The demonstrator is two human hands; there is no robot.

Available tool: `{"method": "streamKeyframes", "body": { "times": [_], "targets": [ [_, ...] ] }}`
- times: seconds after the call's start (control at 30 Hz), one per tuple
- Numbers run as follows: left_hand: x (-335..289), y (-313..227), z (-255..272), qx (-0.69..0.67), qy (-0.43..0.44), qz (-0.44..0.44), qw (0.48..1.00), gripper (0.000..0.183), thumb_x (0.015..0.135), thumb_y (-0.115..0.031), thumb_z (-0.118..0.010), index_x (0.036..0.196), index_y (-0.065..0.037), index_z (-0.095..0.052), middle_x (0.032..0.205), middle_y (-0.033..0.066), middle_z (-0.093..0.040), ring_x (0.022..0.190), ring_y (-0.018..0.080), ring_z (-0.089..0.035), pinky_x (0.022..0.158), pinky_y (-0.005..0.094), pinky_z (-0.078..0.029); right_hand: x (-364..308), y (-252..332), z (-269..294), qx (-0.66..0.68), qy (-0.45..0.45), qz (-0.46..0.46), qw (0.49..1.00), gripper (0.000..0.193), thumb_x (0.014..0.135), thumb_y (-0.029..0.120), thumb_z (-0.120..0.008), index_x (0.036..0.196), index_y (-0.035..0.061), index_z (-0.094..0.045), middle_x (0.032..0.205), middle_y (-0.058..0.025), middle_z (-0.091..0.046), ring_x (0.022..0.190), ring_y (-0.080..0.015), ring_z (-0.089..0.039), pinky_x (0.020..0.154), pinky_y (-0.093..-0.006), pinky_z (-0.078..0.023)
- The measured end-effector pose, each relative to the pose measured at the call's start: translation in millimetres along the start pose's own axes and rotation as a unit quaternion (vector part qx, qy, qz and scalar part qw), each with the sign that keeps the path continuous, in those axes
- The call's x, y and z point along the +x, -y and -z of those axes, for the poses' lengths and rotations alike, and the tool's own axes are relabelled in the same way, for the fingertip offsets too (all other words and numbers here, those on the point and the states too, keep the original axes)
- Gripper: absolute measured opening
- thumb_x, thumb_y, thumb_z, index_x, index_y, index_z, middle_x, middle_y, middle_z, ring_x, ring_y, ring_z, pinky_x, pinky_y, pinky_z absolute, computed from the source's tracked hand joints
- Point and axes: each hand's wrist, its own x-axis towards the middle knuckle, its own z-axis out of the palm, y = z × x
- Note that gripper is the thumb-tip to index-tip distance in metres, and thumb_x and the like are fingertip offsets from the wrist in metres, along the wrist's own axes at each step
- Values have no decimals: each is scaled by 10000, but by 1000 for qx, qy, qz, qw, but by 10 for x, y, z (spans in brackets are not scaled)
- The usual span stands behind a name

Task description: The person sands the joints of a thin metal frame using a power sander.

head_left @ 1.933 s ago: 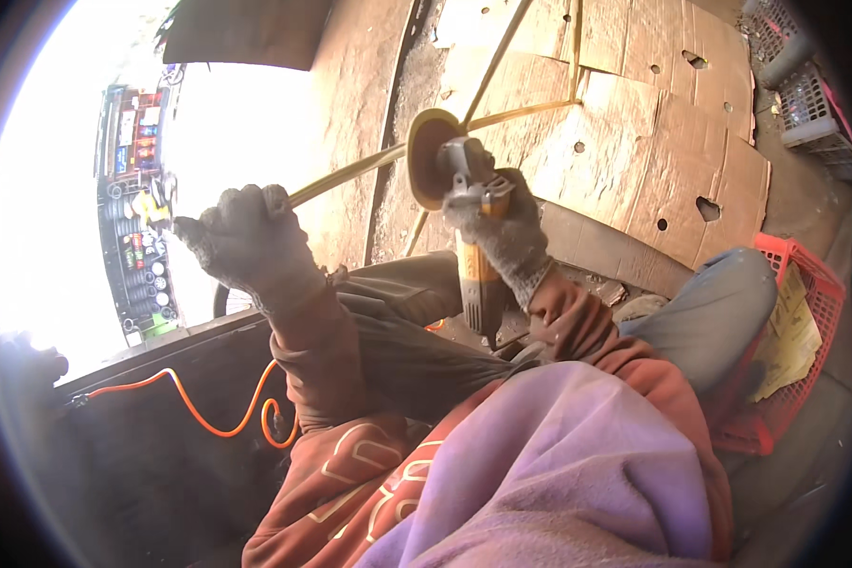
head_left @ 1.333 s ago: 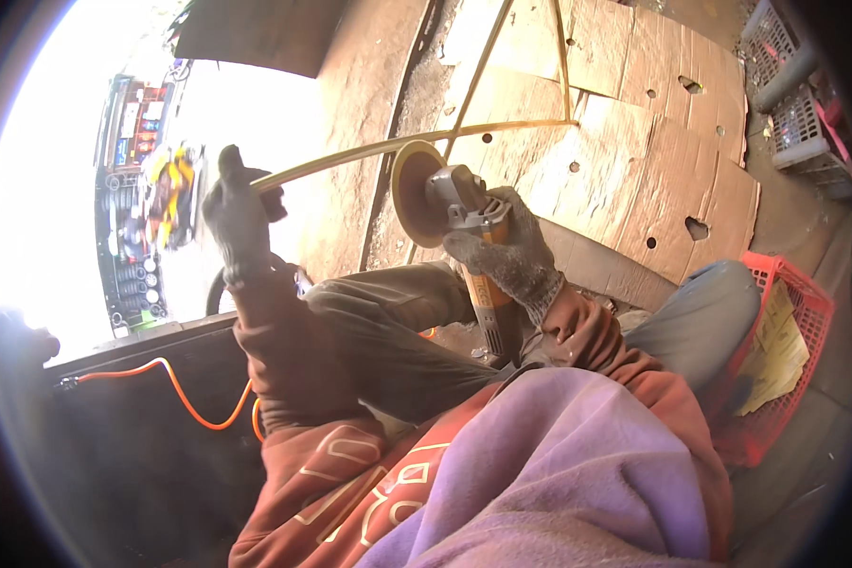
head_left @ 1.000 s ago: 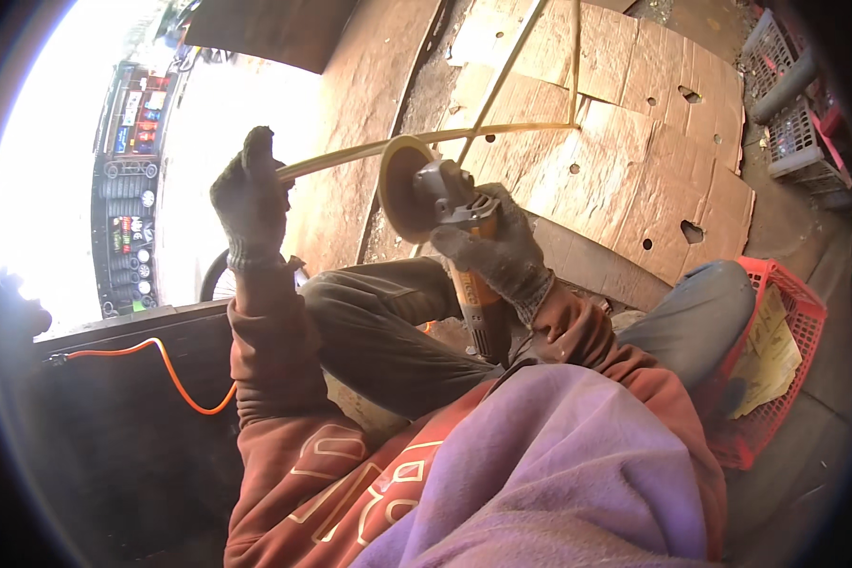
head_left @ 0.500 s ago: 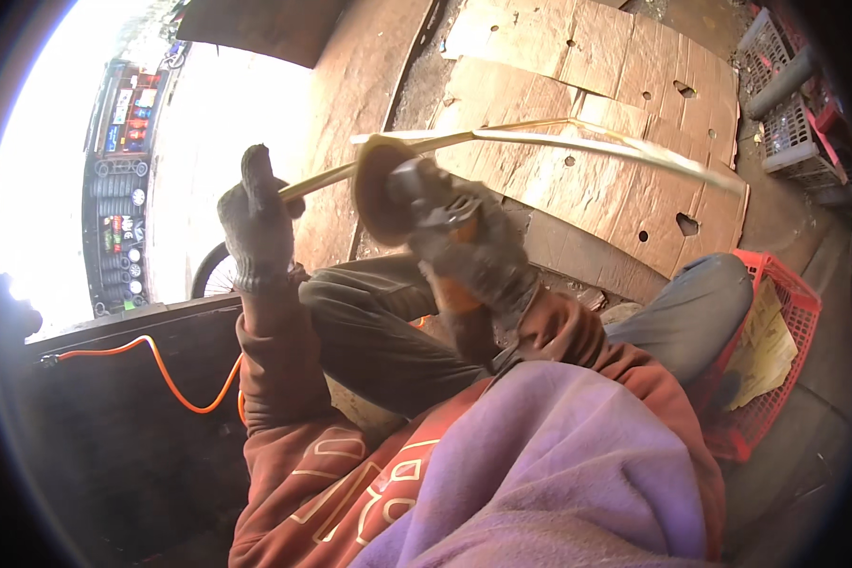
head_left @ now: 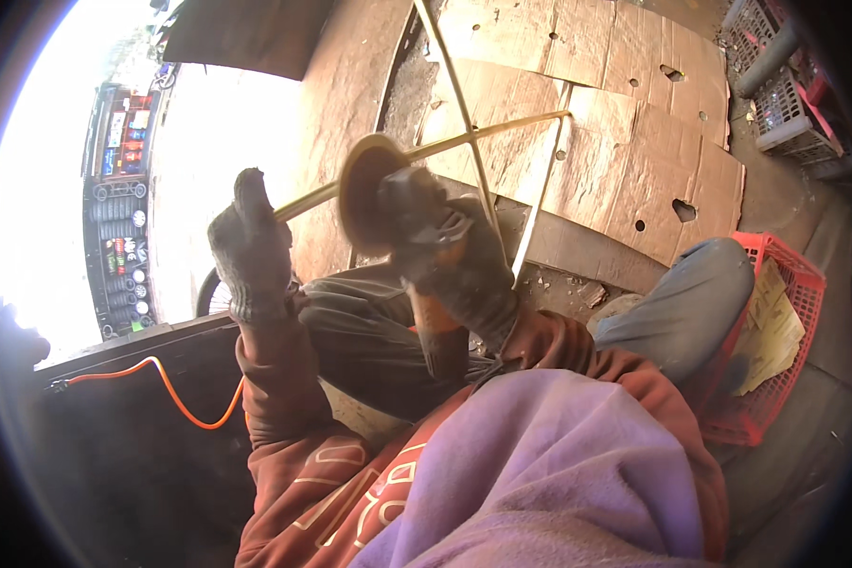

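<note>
My left hand (head_left: 252, 248), in a grey work glove, is closed around one end of a thin brass-coloured metal frame (head_left: 440, 146), its thumb pointing up. The frame's long bar runs away to the right, with two thinner bars crossing it. My right hand (head_left: 469, 279), also gloved, grips an angle grinder (head_left: 437, 322) with an orange body. The grinder's round disc (head_left: 358, 194) stands on edge against the long bar, a little right of my left hand. Whether the disc touches the bar or is spinning I cannot tell.
Flattened cardboard (head_left: 625, 142) covers the ground ahead. A red plastic crate (head_left: 762, 417) holding yellowish paper is beside my right knee. More crates (head_left: 786, 128) stand at the far right. At left, an orange cable (head_left: 172, 390) lies over a dark panel (head_left: 142, 464).
The frame has turned about its long bar, so its crossbars now spread wide across the view. The grinder has shifted slightly left along the bar. My left hand keeps its hold.
</note>
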Motion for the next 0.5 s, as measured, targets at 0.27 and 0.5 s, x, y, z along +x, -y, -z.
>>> {"method": "streamKeyframes", "body": {
  "times": [0.27, 0.5],
  "targets": [
    [42, -405, 108, -129, 75, 226, 963, 290, 936, -260, -574, 848, 6, -647, 645, 117, -622, 513, 212, -585, 486, 371, -431, 67, 57, 140, 201, 28, -183, 962, 411, 787, 160, -808, 1077, 26, -548, 935, -79, -659, 773, -139, -658, 657, -273, -578],
    [78, -455, 0, -203, -19, 25, 979, 483, 1016, -336, -421, 917, 43, -705, 880, 149, -705, 864, 232, -641, 831, 357, -475, 272, 212, 331, 149, 41, -311, 938, 358, 795, 136, -790, 1063, 23, -582, 977, -110, -652, 762, -133, -659, 601, -265, -572]
  ]
}}
